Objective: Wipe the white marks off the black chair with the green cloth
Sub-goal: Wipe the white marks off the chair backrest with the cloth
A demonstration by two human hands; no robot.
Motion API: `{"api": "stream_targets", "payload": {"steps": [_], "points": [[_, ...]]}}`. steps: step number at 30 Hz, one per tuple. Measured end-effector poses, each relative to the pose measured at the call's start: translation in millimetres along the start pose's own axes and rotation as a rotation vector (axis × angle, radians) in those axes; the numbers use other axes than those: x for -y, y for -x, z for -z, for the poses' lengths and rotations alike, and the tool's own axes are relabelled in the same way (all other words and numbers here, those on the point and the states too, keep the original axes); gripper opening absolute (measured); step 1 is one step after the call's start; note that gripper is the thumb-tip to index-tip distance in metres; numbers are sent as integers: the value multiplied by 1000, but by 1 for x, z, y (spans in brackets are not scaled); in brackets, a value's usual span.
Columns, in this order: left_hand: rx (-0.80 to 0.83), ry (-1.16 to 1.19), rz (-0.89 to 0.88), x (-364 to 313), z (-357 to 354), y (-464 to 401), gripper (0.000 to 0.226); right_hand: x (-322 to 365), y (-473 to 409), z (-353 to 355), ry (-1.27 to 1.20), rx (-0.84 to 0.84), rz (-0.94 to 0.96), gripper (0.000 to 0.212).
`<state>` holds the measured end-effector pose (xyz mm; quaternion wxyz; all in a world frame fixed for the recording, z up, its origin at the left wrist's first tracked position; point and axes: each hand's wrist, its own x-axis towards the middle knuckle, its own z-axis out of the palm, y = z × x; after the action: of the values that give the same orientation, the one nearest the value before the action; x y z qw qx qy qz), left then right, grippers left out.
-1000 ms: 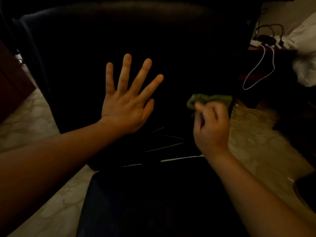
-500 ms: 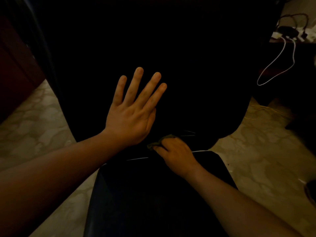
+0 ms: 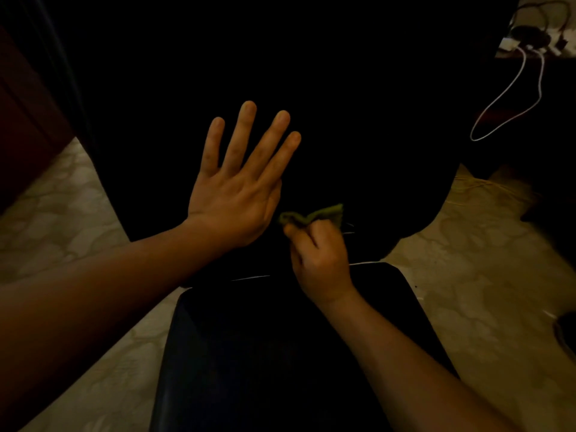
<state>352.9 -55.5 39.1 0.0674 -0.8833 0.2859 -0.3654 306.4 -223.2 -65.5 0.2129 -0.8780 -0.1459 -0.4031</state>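
Note:
The black chair (image 3: 358, 126) fills the middle of the dim view, its backrest facing me and its seat (image 3: 280, 353) below. My left hand (image 3: 240, 185) lies flat against the backrest with fingers spread. My right hand (image 3: 321, 257) grips the crumpled green cloth (image 3: 314, 215) at the bottom of the backrest, just right of the left palm. Thin white marks (image 3: 363, 263) run along the seam between backrest and seat; a few short ones show beside the cloth.
Pale patterned floor (image 3: 483, 275) lies on both sides of the chair. A white cable (image 3: 511, 92) hangs from a dark table at the upper right, with plugs and wires on top. Dark furniture (image 3: 28, 120) stands at the left.
My right hand swung the cloth from the chair's right side down to the base of the backrest, then shifted it slightly right and up. The left hand stayed flat on the backrest.

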Motion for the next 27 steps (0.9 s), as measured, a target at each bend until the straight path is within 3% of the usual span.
{"api": "stream_targets", "payload": {"steps": [5, 7, 12, 17, 20, 23, 27], "points": [[-14, -9, -10, 0, 0, -1, 66, -27, -12, 24, 142, 72, 301, 13], [-14, -5, -8, -1, 0, -1, 66, -54, -24, 49, 166, -10, 263, 11], [2, 11, -24, -5, -1, -6, 66, -51, -19, 54, 100, -339, -274, 12], [4, 5, -6, 0, -4, -3, 68, 19, 3, -7, -225, -399, -659, 9], [-2, 4, -9, 3, -5, -1, 67, 34, 21, -25, -224, -215, -530, 9], [-29, -11, -22, 2, -4, -1, 66, 6, 14, -1, -166, -26, -332, 7], [-16, 0, -22, -2, -5, -6, 68, -35, -15, 61, -12, -88, -226, 9]]}}
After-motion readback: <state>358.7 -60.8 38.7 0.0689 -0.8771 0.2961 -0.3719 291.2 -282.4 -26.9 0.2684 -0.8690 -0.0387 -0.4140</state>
